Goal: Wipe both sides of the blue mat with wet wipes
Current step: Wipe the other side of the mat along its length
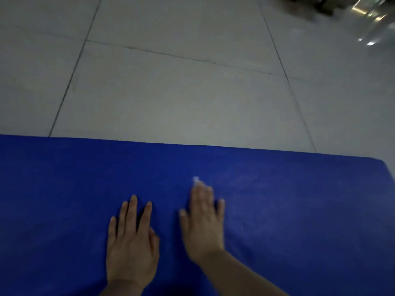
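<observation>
While the left hand (131,242) lies flat steadying the blue mat (299,210), the right hand (203,223), fingers straight, presses a wet wipe (195,180) mid-wipe, with the frame's right area likely next.

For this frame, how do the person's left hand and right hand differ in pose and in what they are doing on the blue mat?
The left hand lies flat with fingers spread and nothing under it; the right hand has a bit of white wet wipe showing at its fingertips. The left hand looks sharp, the right hand blurred. The right hand reaches farther toward the mat's far edge than the left hand. Both lie palm down on the blue mat with straight fingers.
</observation>
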{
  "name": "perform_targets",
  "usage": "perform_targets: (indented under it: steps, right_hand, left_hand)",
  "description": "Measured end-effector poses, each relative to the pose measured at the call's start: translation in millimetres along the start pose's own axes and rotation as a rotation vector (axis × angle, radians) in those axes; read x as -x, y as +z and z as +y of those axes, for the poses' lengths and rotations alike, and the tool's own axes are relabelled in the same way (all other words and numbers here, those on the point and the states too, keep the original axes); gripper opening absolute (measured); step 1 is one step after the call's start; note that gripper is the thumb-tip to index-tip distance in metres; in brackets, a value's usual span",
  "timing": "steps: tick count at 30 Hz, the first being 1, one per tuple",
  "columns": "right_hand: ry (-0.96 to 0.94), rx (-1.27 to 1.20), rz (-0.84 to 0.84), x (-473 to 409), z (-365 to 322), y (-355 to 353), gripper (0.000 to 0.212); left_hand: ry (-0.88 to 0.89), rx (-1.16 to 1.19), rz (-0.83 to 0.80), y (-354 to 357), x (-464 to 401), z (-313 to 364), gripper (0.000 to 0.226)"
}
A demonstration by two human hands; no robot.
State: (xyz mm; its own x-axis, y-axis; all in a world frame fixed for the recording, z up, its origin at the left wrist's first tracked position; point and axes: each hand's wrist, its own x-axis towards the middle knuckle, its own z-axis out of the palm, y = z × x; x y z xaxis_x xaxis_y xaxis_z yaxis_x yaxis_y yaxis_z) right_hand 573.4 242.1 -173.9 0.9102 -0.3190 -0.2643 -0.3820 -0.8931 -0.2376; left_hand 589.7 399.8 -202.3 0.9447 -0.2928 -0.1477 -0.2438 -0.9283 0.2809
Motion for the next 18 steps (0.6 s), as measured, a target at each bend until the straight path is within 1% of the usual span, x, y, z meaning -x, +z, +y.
perform_targets:
  steps: [2,3,4,5,6,8,10,11,12,13,14,16,18]
  right_hand:
    - [-0.286,-0.011,-0.036,-4.0,-31.7,13.1,0.061]
    - [-0.363,0.011,-0.017,-9.1,-36.7,17.1,0.059]
    - [-0.378,0.034,-0.003,-16.8,-31.1,16.6,0.059]
    - [-0.331,0.056,0.027,-25.4,-14.8,13.5,0.060]
    - [-0.244,0.085,0.097,-32.0,7.7,8.8,0.063]
    - [-0.004,0.127,0.219,-43.5,66.9,-8.9,0.066]
    - [0.311,0.086,0.179,-55.8,125.8,-29.5,0.061]
    - [0.435,0.048,0.149,-59.2,142.9,-38.8,0.059]
    - [0.507,0.022,0.141,-62.5,148.5,-41.5,0.059]
    - [0.504,0.012,0.165,-65.1,141.9,-38.0,0.059]
    - [0.422,0.012,0.203,-65.1,123.8,-31.7,0.060]
    - [0.133,0.022,0.235,-54.6,72.6,-11.1,0.063]
    - [-0.137,0.064,0.149,-41.3,40.3,1.8,0.064]
  left_hand:
    - [0.009,-0.007,0.014,2.1,-0.1,-0.9,0.060]
    - [0.011,-0.009,0.027,2.9,0.2,-2.0,0.059]
    - [0.016,-0.009,0.041,3.5,0.5,-2.9,0.059]
    - [0.019,-0.007,0.050,3.7,0.9,-3.1,0.059]
    - [0.018,-0.003,0.054,4.2,1.5,-3.3,0.059]
    - [0.001,0.008,0.077,5.3,2.3,-1.9,0.059]
    - [-0.010,0.022,0.109,5.6,1.0,0.6,0.059]
    - [-0.015,0.028,0.121,5.9,0.6,1.5,0.060]
    - [-0.018,0.028,0.129,6.3,0.2,1.6,0.060]
    - [-0.018,0.022,0.134,6.6,-0.1,1.5,0.060]
    - [-0.017,0.011,0.136,6.6,-0.8,1.5,0.060]
    - [-0.012,-0.012,0.131,6.3,-0.8,2.0,0.060]
    - [-0.023,-0.006,0.133,5.9,1.1,4.0,0.060]
